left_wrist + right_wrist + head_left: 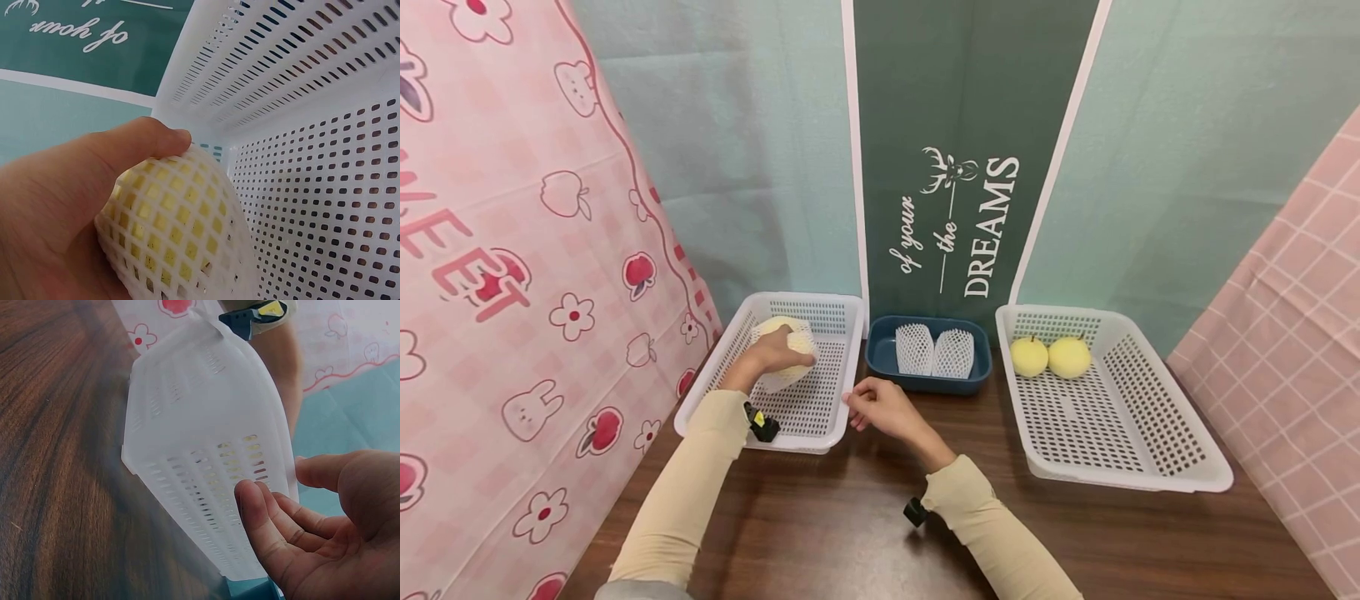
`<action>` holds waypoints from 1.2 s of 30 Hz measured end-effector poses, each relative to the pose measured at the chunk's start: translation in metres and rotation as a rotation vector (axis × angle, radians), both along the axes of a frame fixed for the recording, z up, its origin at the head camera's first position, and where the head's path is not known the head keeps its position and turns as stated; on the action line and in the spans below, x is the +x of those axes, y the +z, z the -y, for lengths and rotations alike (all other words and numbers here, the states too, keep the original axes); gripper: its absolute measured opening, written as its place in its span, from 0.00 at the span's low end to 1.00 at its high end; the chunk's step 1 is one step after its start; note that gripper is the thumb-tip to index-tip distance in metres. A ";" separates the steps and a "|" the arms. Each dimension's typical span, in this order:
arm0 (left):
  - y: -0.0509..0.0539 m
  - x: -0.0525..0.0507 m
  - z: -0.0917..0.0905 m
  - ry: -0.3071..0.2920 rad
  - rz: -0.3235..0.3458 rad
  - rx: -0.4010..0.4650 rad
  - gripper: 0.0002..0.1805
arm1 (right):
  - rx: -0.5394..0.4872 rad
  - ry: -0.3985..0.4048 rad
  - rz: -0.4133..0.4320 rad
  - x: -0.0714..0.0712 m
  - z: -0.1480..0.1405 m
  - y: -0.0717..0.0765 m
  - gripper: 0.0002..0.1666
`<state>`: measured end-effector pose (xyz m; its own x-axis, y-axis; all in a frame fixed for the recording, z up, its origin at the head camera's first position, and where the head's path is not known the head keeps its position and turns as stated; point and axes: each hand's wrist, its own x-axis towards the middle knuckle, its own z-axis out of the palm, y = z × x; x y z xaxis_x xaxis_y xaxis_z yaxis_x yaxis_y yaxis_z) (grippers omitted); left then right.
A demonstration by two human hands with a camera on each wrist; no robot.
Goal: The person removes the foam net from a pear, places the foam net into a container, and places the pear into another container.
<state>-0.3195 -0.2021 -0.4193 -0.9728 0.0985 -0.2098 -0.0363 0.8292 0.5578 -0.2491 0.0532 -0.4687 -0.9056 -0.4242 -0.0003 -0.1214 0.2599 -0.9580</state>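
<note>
My left hand [778, 354] is inside the left white basket [831, 417], gripping a yellow pear [165, 219] wrapped in a white foam net [212, 250]. In the left wrist view the thumb lies across the top of the net, while the other fingers are hidden behind the fruit. Beside that basket's right rim is my right hand [883, 408], holding nothing. Its thumb and loosely bent fingers stand apart in the right wrist view, close to the basket wall [206, 425]; whether they touch it I cannot tell.
A dark blue tray [928, 385] holding two white foam nets [952, 354] stands between the baskets. On the right, another white basket [1075, 425] holds two yellow pears [1070, 358] at its far left. Curtains hang behind and at both sides of the brown wooden table [820, 533].
</note>
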 end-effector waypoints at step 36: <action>0.013 0.002 -0.022 -0.026 -0.072 0.020 0.55 | -0.008 -0.049 -0.035 -0.012 -0.010 0.012 0.11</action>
<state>-0.3174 -0.1806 -0.4061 -0.9823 0.1273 -0.1376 0.0256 0.8180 0.5746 -0.2613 0.0630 -0.4568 -0.9248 -0.3789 0.0349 -0.1422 0.2591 -0.9553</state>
